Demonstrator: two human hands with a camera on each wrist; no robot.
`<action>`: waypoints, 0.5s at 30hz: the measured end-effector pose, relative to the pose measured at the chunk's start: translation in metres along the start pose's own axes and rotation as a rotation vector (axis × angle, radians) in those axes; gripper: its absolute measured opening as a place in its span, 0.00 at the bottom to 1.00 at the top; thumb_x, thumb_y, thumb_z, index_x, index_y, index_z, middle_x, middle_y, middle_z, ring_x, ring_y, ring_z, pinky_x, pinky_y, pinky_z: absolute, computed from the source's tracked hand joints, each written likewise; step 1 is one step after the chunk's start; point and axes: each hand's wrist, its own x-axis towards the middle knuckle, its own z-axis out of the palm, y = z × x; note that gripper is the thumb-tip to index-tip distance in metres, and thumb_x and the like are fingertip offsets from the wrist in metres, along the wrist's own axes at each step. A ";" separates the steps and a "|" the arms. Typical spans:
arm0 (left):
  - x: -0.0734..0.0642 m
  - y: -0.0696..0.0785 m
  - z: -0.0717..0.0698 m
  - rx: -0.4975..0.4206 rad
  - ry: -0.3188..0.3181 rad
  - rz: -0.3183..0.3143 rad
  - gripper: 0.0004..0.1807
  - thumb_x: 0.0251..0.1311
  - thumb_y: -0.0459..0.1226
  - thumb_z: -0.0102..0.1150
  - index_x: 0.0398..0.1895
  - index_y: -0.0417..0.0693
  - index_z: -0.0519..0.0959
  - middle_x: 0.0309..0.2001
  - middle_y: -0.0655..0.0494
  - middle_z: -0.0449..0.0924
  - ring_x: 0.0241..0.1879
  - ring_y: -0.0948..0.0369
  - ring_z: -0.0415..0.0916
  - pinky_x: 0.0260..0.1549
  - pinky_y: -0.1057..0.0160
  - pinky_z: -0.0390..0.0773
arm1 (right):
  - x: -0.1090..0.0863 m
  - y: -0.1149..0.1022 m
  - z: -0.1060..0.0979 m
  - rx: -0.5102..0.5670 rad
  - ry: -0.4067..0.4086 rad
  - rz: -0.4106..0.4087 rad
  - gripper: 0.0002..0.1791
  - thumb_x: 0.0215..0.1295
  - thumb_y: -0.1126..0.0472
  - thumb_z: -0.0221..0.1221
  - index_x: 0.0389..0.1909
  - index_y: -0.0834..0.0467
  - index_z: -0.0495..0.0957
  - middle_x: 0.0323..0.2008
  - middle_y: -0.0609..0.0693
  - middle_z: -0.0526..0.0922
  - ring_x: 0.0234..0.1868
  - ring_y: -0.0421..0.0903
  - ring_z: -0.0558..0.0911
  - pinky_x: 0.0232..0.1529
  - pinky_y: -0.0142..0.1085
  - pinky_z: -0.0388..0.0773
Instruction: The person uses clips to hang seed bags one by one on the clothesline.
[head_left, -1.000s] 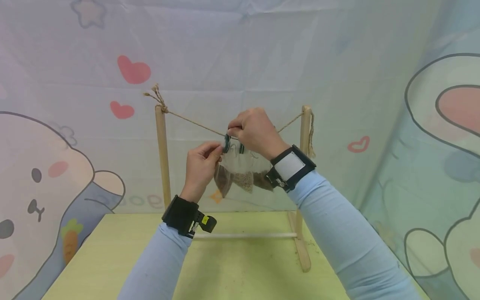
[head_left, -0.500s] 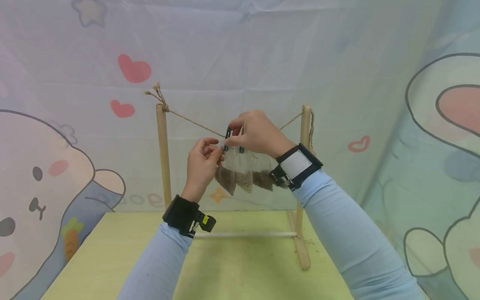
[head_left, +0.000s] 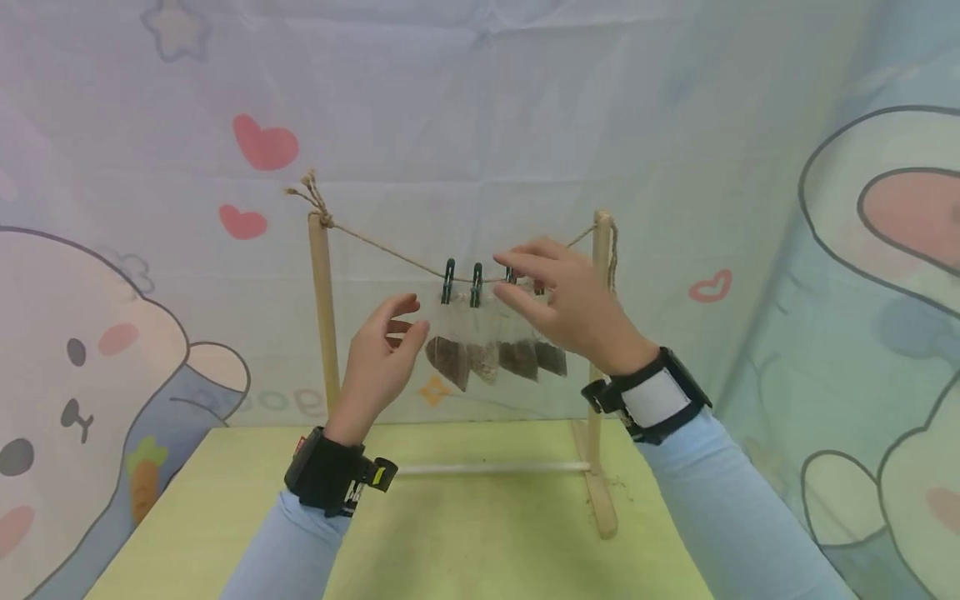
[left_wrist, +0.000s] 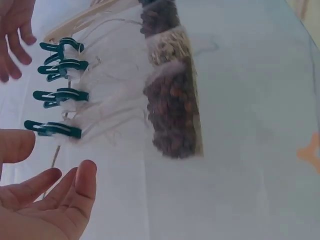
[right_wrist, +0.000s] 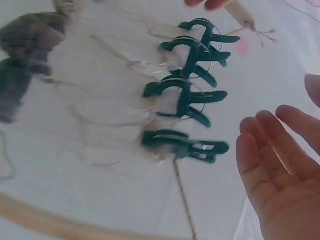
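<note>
Several small clear bags hang from a twine line (head_left: 382, 247), each held by a dark green clip; the leftmost clip (head_left: 447, 282) stands upright on the line. Dark brown pieces fill the leftmost bag (head_left: 447, 360), and pale grains show in the bag beside it (head_left: 483, 362). To the left of the bags, my left hand (head_left: 378, 362) holds nothing, its fingers loosely bent and apart from them. My right hand (head_left: 573, 300) is spread in front of the right-hand clips and partly hides them. In the right wrist view, its fingers are apart from the green clips (right_wrist: 185, 145).
Two wooden posts, a left post (head_left: 324, 308) and a right post (head_left: 602, 250), hold up the twine. A white bar (head_left: 491, 469) runs low between them. The stand rests on a yellow-green table (head_left: 480, 542), with a printed cloth (head_left: 420, 100) behind.
My right hand has let go of the leftmost clip and moved right. My left hand has drawn away from the bag, left and slightly down. Clips and bags stay hanging on the twine.
</note>
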 end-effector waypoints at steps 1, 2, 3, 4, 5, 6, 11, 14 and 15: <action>-0.006 -0.002 -0.002 0.034 0.010 0.032 0.25 0.76 0.36 0.57 0.72 0.39 0.70 0.66 0.42 0.76 0.55 0.47 0.79 0.50 0.49 0.80 | -0.009 0.002 0.000 -0.010 0.047 -0.023 0.20 0.69 0.64 0.66 0.59 0.66 0.83 0.51 0.61 0.85 0.43 0.54 0.83 0.39 0.45 0.81; -0.012 -0.003 -0.004 0.060 0.020 0.061 0.25 0.75 0.36 0.58 0.72 0.38 0.71 0.65 0.41 0.76 0.55 0.47 0.79 0.49 0.49 0.80 | -0.019 0.004 -0.001 -0.021 0.095 -0.049 0.19 0.68 0.65 0.66 0.58 0.66 0.83 0.50 0.61 0.85 0.43 0.54 0.84 0.39 0.45 0.81; -0.018 -0.005 -0.006 0.084 0.029 0.091 0.25 0.75 0.36 0.59 0.71 0.38 0.71 0.65 0.41 0.76 0.54 0.47 0.79 0.48 0.49 0.80 | -0.029 0.007 0.000 -0.032 0.143 -0.077 0.18 0.68 0.65 0.66 0.56 0.67 0.84 0.49 0.61 0.85 0.44 0.55 0.84 0.38 0.46 0.81; -0.023 -0.008 -0.008 0.111 0.039 0.122 0.26 0.74 0.36 0.60 0.71 0.37 0.71 0.64 0.40 0.76 0.53 0.46 0.79 0.46 0.49 0.80 | -0.040 0.011 0.001 -0.044 0.190 -0.103 0.16 0.70 0.63 0.64 0.55 0.67 0.85 0.49 0.62 0.86 0.45 0.57 0.85 0.39 0.47 0.82; -0.029 -0.011 -0.009 0.140 0.051 0.152 0.26 0.74 0.36 0.60 0.71 0.36 0.71 0.64 0.40 0.76 0.53 0.46 0.79 0.45 0.49 0.81 | -0.050 0.014 0.002 -0.062 0.230 -0.118 0.16 0.72 0.61 0.63 0.53 0.67 0.85 0.48 0.62 0.86 0.46 0.57 0.85 0.40 0.47 0.82; -0.034 -0.014 -0.010 0.170 0.064 0.177 0.27 0.73 0.36 0.61 0.70 0.36 0.71 0.63 0.39 0.76 0.52 0.47 0.79 0.43 0.49 0.81 | -0.061 0.017 0.004 -0.072 0.266 -0.126 0.17 0.75 0.58 0.61 0.52 0.67 0.86 0.47 0.62 0.86 0.46 0.58 0.85 0.43 0.45 0.83; -0.060 -0.029 -0.013 0.307 0.142 0.269 0.28 0.68 0.35 0.66 0.68 0.34 0.73 0.62 0.38 0.77 0.52 0.45 0.78 0.42 0.48 0.82 | -0.110 0.032 0.018 -0.108 0.382 -0.102 0.23 0.79 0.49 0.54 0.50 0.65 0.88 0.46 0.59 0.88 0.45 0.56 0.85 0.46 0.29 0.78; -0.076 -0.037 -0.015 0.365 0.181 0.282 0.30 0.66 0.35 0.69 0.68 0.33 0.73 0.63 0.37 0.75 0.59 0.42 0.75 0.50 0.43 0.81 | -0.135 0.040 0.031 -0.101 0.412 -0.086 0.21 0.78 0.52 0.55 0.50 0.65 0.88 0.48 0.59 0.88 0.47 0.58 0.85 0.54 0.23 0.75; -0.082 -0.040 -0.015 0.384 0.191 0.283 0.31 0.65 0.35 0.69 0.69 0.33 0.72 0.64 0.36 0.75 0.61 0.41 0.74 0.52 0.40 0.80 | -0.143 0.042 0.035 -0.105 0.414 -0.077 0.21 0.78 0.53 0.55 0.50 0.65 0.88 0.49 0.59 0.88 0.48 0.59 0.85 0.58 0.23 0.73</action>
